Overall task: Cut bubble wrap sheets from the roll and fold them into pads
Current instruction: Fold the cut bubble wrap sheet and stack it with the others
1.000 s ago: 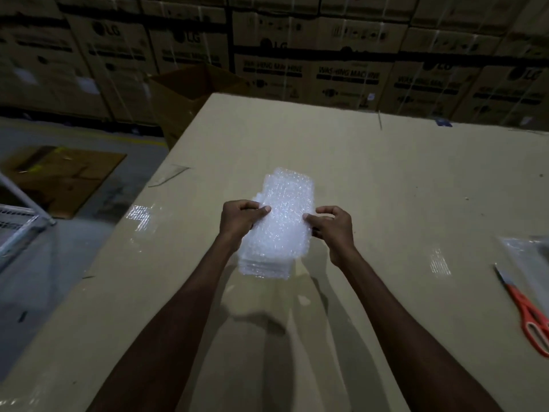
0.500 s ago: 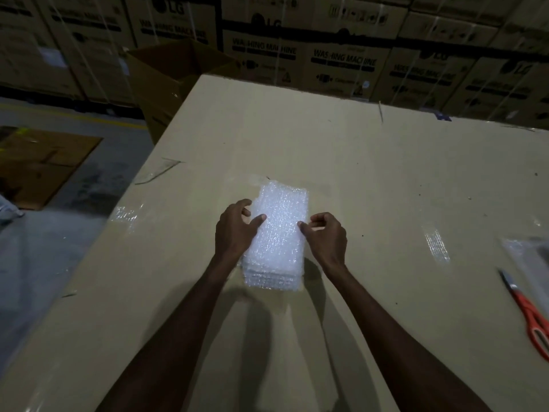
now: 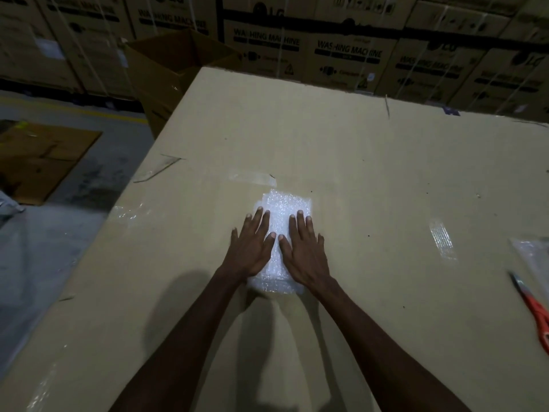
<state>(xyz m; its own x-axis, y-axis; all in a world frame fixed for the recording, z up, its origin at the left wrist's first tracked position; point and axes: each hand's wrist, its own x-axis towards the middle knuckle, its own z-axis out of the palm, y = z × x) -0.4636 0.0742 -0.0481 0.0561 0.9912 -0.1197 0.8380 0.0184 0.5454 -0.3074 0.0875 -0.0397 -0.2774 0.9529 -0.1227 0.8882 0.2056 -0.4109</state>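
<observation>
Stacked washing-machine cartons (image 3: 347, 52) wall off the far side of a dim warehouse, and a broad cardboard-topped counter (image 3: 371, 179) fills the view in front of them. At its middle the left hand (image 3: 252, 248) and right hand (image 3: 303, 251) lie side by side, palms down, fingers straight and slightly spread, pressing flat on a folded bubble wrap pad (image 3: 283, 203). Neither hand pinches or curls round anything.

The pad rests on the counter directly under the hands, its long axis running near to far, away from the person. Its far end shows past the fingertips and its near edge peeks out between the wrists. Both hands sit equally close to it, one on each long side, thumbs almost meeting over the centre line. Judging by this, the fold is being flattened, and any lift or further fold would start from the long edges beneath the palms.

Out to the right, near the counter's edge, lie orange-handled scissors (image 3: 534, 307), well apart from the pad and partly cut off by the frame. Just beyond them a clear plastic sheet (image 3: 531, 254) is also cropped; whether it belongs to the roll cannot be told. An open cardboard box (image 3: 178, 60) stands off the far left corner. How many layers the pad has is hidden by the hands.
</observation>
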